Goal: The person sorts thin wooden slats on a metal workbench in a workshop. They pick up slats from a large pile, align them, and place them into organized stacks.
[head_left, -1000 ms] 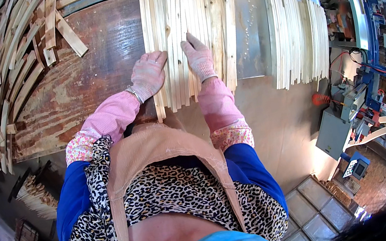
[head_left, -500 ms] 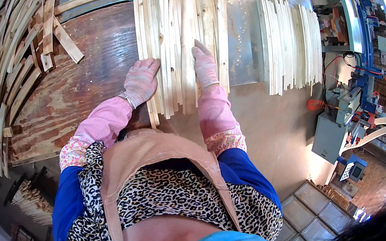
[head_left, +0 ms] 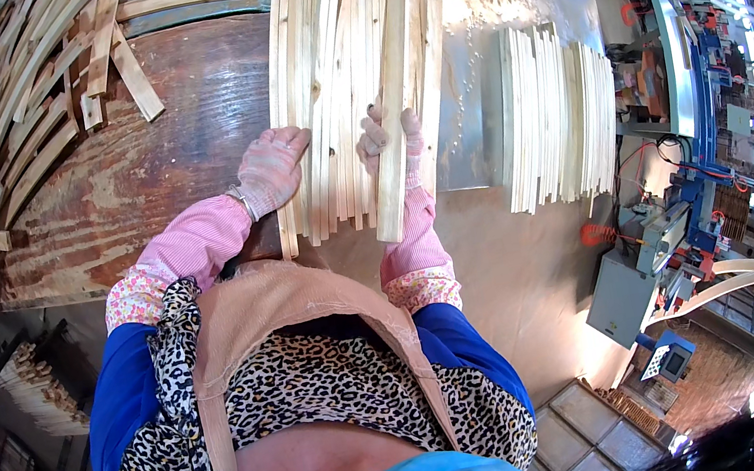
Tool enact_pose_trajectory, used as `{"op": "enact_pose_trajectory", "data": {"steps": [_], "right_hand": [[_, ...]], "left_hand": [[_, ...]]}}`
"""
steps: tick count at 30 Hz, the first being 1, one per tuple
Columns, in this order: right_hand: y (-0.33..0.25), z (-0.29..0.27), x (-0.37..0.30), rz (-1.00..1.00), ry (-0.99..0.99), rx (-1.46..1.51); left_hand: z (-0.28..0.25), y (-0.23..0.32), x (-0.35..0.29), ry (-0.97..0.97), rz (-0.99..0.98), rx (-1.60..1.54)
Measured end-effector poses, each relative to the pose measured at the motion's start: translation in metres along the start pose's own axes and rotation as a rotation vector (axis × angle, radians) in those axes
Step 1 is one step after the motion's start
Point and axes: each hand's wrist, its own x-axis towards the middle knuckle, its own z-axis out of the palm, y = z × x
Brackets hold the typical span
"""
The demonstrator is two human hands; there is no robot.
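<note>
In front of me a row of pale wooden strips (head_left: pixel 337 94) lies side by side. My right hand (head_left: pixel 412 133), in a light glove, is closed round one wooden strip (head_left: pixel 395 60), with fingers showing on its left side and the thumb on its right. This strip is raised over the others, and its near end sticks out toward me. My left hand (head_left: pixel 270 169), also gloved, rests against the row's left edge. Its fingers are stretched toward the strips and grip none of them.
A large heap of strips (head_left: pixel 14 125) covers the left of the brown wooden board (head_left: pixel 175 80). Another bundle of strips (head_left: pixel 531 117) lies on the metal table (head_left: pixel 471 146) to the right, near scattered sawdust (head_left: pixel 493 5). Machinery (head_left: pixel 622 290) stands farther right.
My right hand has turned and taken hold of one strip, lifting it and drawing it slightly toward me. The left hand stays at the row's left edge. The view has shifted a little.
</note>
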Motion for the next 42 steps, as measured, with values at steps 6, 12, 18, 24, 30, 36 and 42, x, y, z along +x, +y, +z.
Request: {"op": "enact_pose_trajectory", "data": {"steps": [6, 12, 18, 24, 30, 36, 42], "right_hand": [[-0.008, 0.018, -0.014, 0.047, 0.234, -0.038], [-0.081, 0.054, -0.038, -0.165, 0.618, -0.748], [-0.15, -0.062, -0.051, -0.084, 0.948, -1.253], [-0.105, -0.085, -0.036, 0.059, 0.898, -1.553], [-0.104, -0.094, -0.05, -0.092, 0.877, -1.72], [-0.08, -0.032, -0.053, 0.076, 0.865, -2.221], [-0.068, -0.015, -0.04, 0.168, 0.926, -2.332]], "left_hand": [[-0.003, 0.001, 0.0, -0.02, 0.0, -0.011], [-0.005, 0.001, -0.002, -0.045, -0.027, -0.002], [-0.003, 0.004, 0.001, -0.074, -0.041, 0.038], [-0.005, 0.007, 0.001, -0.108, -0.067, 0.094], [0.001, 0.002, 0.002, -0.038, -0.001, 0.059], [-0.003, 0.006, 0.001, -0.097, -0.04, 0.104], [-0.001, 0.003, 0.002, -0.062, -0.005, 0.127]]}}
